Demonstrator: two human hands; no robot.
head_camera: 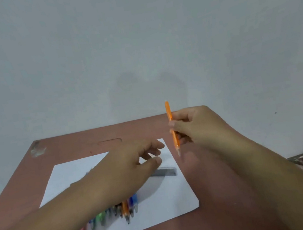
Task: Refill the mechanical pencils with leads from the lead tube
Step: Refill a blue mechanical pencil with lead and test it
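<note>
The right hand (193, 126) is raised above the table (217, 193) and grips an orange mechanical pencil (172, 127) almost upright, tip down. The left hand (132, 165) hovers over the white paper (171, 202), fingers loosely spread, holding nothing. Just beside its thumb lies the grey lead tube (165, 172); a blurred row of coloured pencils (114, 213) lies partly under the left forearm

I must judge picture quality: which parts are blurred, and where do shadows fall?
Head view: the left hand and row of pencils are motion-blurred; the orange pencil in the right hand is sharper; soft shadows fall on the paper and wall; no glare.
</note>
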